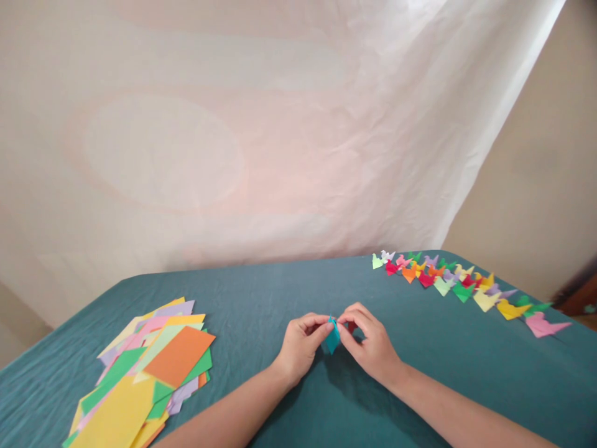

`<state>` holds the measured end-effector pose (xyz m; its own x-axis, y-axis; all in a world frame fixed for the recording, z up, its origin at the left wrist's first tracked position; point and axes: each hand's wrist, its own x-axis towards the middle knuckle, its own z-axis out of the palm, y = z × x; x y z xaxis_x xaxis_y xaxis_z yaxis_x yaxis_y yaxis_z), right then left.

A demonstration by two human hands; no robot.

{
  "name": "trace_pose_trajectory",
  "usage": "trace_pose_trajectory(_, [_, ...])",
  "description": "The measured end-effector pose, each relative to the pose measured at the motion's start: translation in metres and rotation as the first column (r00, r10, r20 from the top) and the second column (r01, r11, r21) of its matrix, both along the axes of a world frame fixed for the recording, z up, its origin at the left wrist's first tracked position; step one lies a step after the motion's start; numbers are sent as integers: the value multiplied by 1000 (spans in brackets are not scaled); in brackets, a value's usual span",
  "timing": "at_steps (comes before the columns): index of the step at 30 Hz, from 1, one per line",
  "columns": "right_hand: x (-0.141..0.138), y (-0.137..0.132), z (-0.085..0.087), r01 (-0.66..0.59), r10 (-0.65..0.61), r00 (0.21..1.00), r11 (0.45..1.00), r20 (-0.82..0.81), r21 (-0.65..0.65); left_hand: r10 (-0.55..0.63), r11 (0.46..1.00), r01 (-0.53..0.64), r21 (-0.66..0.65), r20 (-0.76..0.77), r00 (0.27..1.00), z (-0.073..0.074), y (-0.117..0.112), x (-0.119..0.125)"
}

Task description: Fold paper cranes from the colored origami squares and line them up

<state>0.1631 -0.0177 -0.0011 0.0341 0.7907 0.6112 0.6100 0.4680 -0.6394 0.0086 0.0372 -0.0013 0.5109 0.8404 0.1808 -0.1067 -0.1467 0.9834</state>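
A small piece of folded blue paper (333,340) is held up between my two hands, just above the table at its front middle. My left hand (303,343) pinches its upper left side between thumb and forefinger. On the other side, the thumb and fingertips of my right hand (368,339) are closed on its upper right edge. The paper comes to a point at the bottom and a thin tip at the top. Its finer folds are too small to make out, and the fingertips cover part of it.
Loose coloured paper sheets (180,356) lie in an untidy pile at the left. Several folded paper birds (464,291) stand in rows along the right side. A dark green cloth (252,298) covers the table, and a pale sheet (289,155) hangs behind it.
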Motion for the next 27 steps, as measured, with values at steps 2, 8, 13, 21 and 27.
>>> trace_pose_trajectory(2, [-1,-2,2,-12,9,997,999,-79,-45,35,995,-32,94,-33,999,1,-1,-1])
trace_pose_trajectory(8, [-1,-3,4,-108,55,960,977,-274,-182,134,953,-109,284,-71,988,5,-5,-1])
trace_pose_trajectory(13, [-1,-2,2,-140,58,937,966,-345,-219,138,932,-100,348,-88,987,8,-7,-2])
trace_pose_trajectory(21, [-3,-4,5,-140,57,928,970,-368,-201,136,922,-88,377,-102,985,7,-7,-3])
trace_pose_trajectory(27, [-5,-4,6,-197,61,884,948,-463,-250,151,912,-95,399,-111,982,6,-7,-3])
